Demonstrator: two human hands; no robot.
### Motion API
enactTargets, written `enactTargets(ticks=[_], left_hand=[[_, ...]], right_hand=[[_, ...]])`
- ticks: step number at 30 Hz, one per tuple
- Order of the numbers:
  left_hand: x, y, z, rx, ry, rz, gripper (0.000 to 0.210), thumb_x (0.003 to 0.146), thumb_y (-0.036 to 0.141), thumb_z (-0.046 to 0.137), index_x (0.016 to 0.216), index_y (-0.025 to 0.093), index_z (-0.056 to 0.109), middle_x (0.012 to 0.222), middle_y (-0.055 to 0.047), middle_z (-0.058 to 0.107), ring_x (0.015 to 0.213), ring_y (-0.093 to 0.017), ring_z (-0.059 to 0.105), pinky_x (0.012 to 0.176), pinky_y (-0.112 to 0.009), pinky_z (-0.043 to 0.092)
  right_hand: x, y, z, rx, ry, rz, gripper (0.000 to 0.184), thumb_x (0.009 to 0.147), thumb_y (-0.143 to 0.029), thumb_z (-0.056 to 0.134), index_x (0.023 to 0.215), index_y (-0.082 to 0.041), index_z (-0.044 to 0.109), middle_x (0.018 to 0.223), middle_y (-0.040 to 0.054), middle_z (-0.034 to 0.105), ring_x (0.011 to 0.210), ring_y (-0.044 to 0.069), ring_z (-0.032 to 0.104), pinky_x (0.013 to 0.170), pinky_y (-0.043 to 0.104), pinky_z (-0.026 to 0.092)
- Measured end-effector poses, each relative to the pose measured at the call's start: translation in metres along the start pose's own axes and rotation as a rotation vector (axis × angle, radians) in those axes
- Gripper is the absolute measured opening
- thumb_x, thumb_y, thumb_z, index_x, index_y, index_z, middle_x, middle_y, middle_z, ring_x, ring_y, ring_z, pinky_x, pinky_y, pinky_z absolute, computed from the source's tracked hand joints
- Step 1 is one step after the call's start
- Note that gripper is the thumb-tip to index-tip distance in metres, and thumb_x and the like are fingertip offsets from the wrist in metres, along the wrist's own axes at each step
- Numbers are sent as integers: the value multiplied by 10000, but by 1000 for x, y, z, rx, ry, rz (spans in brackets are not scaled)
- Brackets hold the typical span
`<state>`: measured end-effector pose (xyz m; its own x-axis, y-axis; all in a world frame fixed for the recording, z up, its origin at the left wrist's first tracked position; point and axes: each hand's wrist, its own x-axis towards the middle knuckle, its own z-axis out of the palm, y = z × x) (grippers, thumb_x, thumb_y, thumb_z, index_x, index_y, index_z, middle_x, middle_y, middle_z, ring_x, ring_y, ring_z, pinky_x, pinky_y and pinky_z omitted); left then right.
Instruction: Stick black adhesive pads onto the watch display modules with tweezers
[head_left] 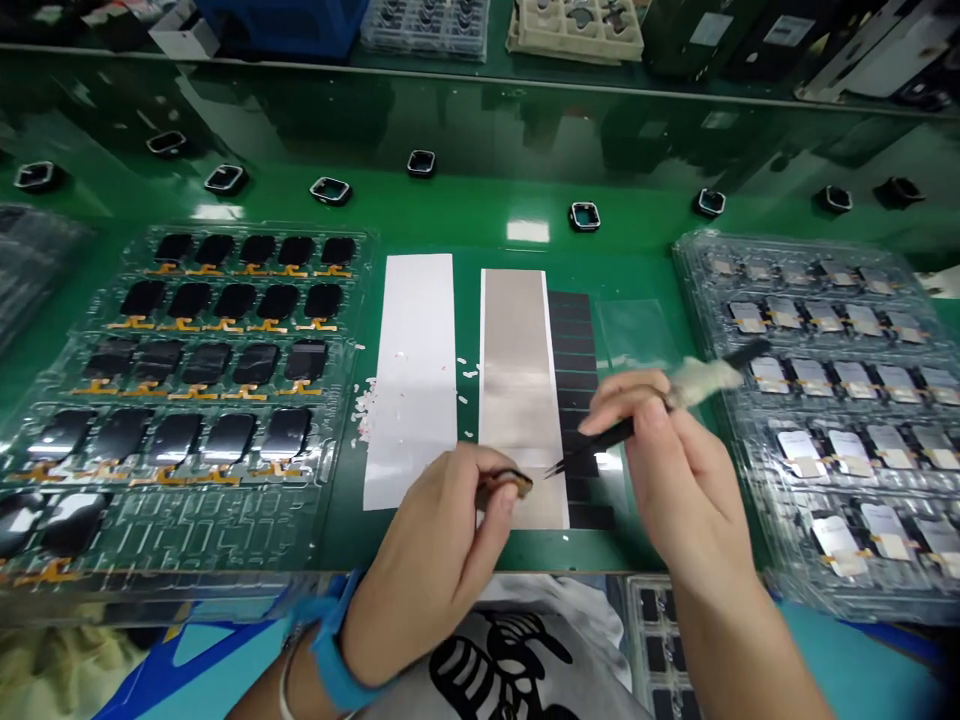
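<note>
My left hand [450,535] is closed, pinching a small dark screen module [517,482] with a gold-coloured edge; the fingers cover most of it. In my right hand [675,465] is a pair of black tweezers [611,436], wrapped in whitish material toward the back end. The tweezer tips sit just right of the module, slightly apart from it and from each other. Below both hands lies a beige adhesive sheet [517,370] with white borders. Left of it is a white sheet [420,350], and dark strips [574,350] lie to its right.
A clear tray [247,530] of black screens with orange flex cables stands at left. Another clear tray [750,400] at right holds silvery modules. White scraps [365,410] litter the white sheet's left edge. Several watch frames [585,216] line the back, below a shelf.
</note>
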<state>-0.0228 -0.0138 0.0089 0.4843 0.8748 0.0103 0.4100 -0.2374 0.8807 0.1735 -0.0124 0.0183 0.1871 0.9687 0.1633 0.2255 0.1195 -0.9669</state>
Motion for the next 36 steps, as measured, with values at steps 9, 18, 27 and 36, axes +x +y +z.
enactTargets(ticks=[9, 18, 27, 36], left_hand=[[-13, 6, 14, 476, -235, 364, 114, 970, 99, 442, 1003, 147, 541, 1318, -169, 645, 1327, -324, 534, 995, -500, 566], [-11, 4, 13, 619, -291, 472, 154, 949, 74, 431, 924, 136, 570, 1316, -170, 651, 1300, -375, 556, 1033, -534, 528], [-7, 11, 16, 714, -269, 539, 261, 971, 90, 339, 935, 132, 594, 1274, -201, 673, 1214, -388, 624, 964, -521, 549], [1, 9, 13, 196, -131, 199, 122, 987, 139, 446, 1063, 200, 520, 1085, -118, 717, 1025, -275, 688, 822, -411, 565]], right_hand=[[-50, 25, -9, 9, 151, 108, 52, 912, -187, 627, 942, -216, 596, 959, 30, 585, 872, 139, 668, 693, 259, 646], [-50, 22, -3, -87, 221, 157, 73, 896, -225, 659, 838, -186, 680, 901, 24, 655, 674, 119, 733, 640, 204, 638], [-49, 20, -5, 20, 259, 261, 124, 860, -303, 716, 828, -194, 666, 820, 55, 741, 619, 176, 743, 571, 252, 639], [-47, 19, -4, 354, 458, 213, 82, 863, -259, 708, 874, -222, 636, 840, -5, 646, 640, 102, 694, 652, 243, 627]])
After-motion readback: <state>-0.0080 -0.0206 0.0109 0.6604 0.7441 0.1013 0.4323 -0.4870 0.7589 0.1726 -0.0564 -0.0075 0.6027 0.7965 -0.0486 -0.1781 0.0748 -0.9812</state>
